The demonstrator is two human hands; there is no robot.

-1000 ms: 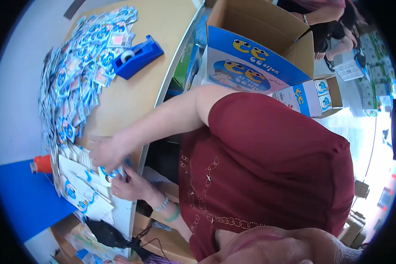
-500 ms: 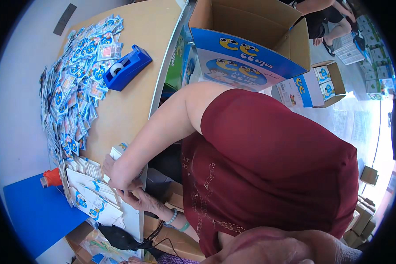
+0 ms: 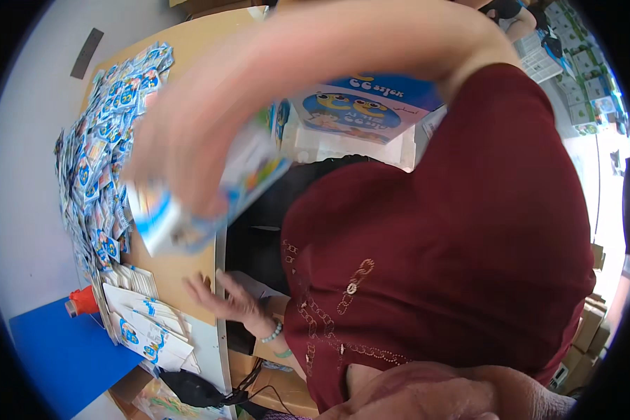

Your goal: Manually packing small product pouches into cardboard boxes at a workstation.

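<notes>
My right hand (image 3: 182, 164), smeared by motion, grips a small white-and-blue printed carton (image 3: 159, 225) above the table edge. The carton is blurred and tilted, and part of it is covered by the fingers. My left hand (image 3: 224, 299), with a beaded bracelet and a green bangle at its wrist, is held at the table's front edge with fingers apart and nothing in it. Beside it on the table stand flat white-and-blue cartons (image 3: 147, 332), several stacked together. Farther up the table lies a large heap of small blue-and-clear packets (image 3: 101, 168), partly behind my right arm.
A large blue-and-white printed box (image 3: 364, 105) stands beyond the table, half covered by my arm. A blue panel (image 3: 63, 343) and an orange-red wrapped object (image 3: 84, 301) adjoin the far table side. A black bag (image 3: 192, 387) hangs near the lower table edge. Another person (image 3: 521, 26) sits at the upper right.
My right hand has lifted from the table beside the flat cartons and swung up with the small carton. The left hand has come apart from it, its fingers now spread.
</notes>
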